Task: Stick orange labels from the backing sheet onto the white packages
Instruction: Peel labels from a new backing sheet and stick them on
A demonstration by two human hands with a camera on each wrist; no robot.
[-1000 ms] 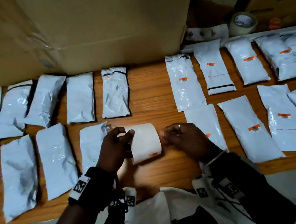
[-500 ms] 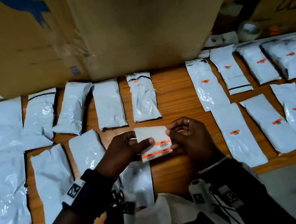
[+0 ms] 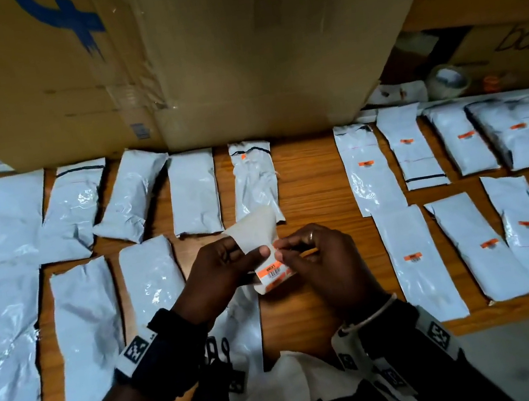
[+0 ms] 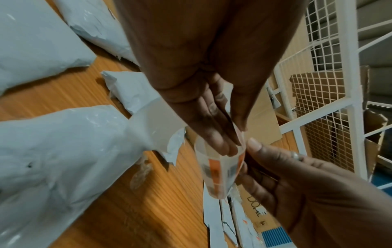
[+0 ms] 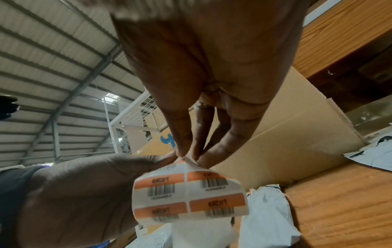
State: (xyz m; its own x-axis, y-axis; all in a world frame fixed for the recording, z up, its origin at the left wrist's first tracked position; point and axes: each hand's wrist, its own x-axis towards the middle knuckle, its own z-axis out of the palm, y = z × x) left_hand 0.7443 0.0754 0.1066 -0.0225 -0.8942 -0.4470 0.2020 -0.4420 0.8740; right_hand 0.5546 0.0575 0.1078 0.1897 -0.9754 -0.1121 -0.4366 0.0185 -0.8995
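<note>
My left hand [image 3: 254, 261] holds a curled white backing sheet [image 3: 257, 232] above the wooden table [image 3: 310, 179], thumb on top. Several orange barcode labels [image 5: 216, 203] sit on the sheet's lower end. The thumb and fingertips of my right hand [image 3: 279, 250] pinch the corner of an orange label [image 5: 208, 176] at the sheet's upper edge. Plain white packages [image 3: 193, 192] lie in rows on the left. Packages with orange labels [image 3: 415, 263] lie on the right. One more package [image 3: 241, 325] lies partly hidden under my left hand.
A large cardboard box [image 3: 234, 59] stands along the back of the table. A tape roll [image 3: 450, 80] and a smaller box [image 3: 509, 50] sit at the back right. A white wire cage [image 4: 318, 50] stands beyond. The table's front edge runs just before my wrists.
The sheet turned and curled, so its orange labels now face up. My right fingers closed in and took hold of a label corner. The head view also shifted left.
</note>
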